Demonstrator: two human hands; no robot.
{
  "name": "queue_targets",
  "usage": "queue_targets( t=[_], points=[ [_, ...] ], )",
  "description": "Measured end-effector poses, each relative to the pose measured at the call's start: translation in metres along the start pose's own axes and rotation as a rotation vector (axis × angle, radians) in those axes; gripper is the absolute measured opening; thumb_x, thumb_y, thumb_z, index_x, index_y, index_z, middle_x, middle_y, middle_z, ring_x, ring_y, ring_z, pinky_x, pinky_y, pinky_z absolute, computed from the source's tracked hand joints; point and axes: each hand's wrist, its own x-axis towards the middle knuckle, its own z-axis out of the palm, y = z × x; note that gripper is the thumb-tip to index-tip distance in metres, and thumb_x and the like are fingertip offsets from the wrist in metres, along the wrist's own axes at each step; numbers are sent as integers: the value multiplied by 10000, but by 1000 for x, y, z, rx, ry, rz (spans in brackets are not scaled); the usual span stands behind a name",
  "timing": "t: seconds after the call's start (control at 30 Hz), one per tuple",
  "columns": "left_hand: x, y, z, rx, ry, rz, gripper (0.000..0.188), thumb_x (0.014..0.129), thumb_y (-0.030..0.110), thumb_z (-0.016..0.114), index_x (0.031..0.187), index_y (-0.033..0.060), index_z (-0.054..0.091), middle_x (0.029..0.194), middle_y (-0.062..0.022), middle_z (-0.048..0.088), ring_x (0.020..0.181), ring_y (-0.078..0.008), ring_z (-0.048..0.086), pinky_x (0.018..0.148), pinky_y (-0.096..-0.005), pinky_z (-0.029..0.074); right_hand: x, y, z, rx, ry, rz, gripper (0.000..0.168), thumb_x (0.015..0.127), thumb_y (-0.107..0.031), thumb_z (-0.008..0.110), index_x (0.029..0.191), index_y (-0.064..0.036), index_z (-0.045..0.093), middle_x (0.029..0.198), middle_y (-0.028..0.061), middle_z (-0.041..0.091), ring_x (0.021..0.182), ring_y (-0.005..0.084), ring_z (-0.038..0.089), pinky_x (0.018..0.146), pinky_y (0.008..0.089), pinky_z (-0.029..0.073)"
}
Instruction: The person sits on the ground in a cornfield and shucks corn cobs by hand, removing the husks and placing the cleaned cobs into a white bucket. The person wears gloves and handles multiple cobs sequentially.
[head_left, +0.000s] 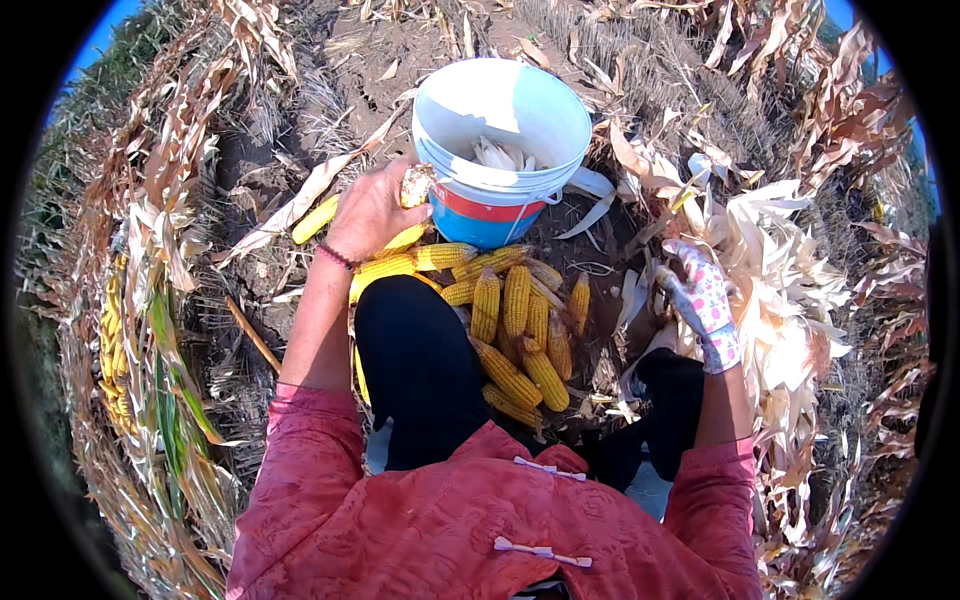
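Note:
My bare left hand (373, 208), with a dark beaded bracelet at the wrist, grips a corn cob (416, 185) whose pale, rough end shows. That cob is beside the left rim of a white plastic bucket (499, 178) with a red and blue band. Inside the bucket lie pale husks (501, 154). My right hand (694, 289) wears a floral glove and is held with thumb and fingers apart, next to a heap of dry husks (780, 300); I see nothing held in it. Between my knees and the bucket lies a pile of husked yellow corn ears (517, 300).
Another heap of yellow ears (114, 345) lies at the far left among dry stalks and leaves (180, 247). A thin brown stick (253, 335) is near my left forearm. Cut stubble and bare soil (360, 67) stretch beyond the bucket. Dry leaves (855, 112) stand at the right.

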Motion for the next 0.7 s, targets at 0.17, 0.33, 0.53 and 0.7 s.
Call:
queue_targets(
  t=[0.17,0.33,0.53,0.7],
  points=[
    [-8,-106,-2,403,371,32,387,748,85,601,1129,68,536,1009,-157,596,904,-331,600,798,-401,497,-6,-20,26,-126,-209,-196,430,789,-325,653,1133,-78,583,1051,95,624,1063,239,546,1021,439,293],
    [64,-54,-19,2,285,77,98,798,40,538,863,20,609,751,-176,624,724,-325,627,687,-401,491,10,-65,27,47,-300,-295,428,790,-281,658,1146,-65,557,1056,109,611,1066,263,544,1030,446,285],
    [213,-27,51,15,-288,286,172,816,99,565,970,35,606,845,-129,641,809,-236,623,752,-333,485,16,-72,53,-121,-716,-450,397,793,-286,597,1112,-54,551,939,101,602,956,253,572,926,412,377],
    [294,-2,144,511,-714,344,333,766,133,587,1098,111,610,1036,-129,634,1017,-292,584,875,-407,456,32,-68,45,55,-653,-467,454,791,-305,616,1150,-41,533,1015,97,591,992,254,561,926,419,388]
  ],
)
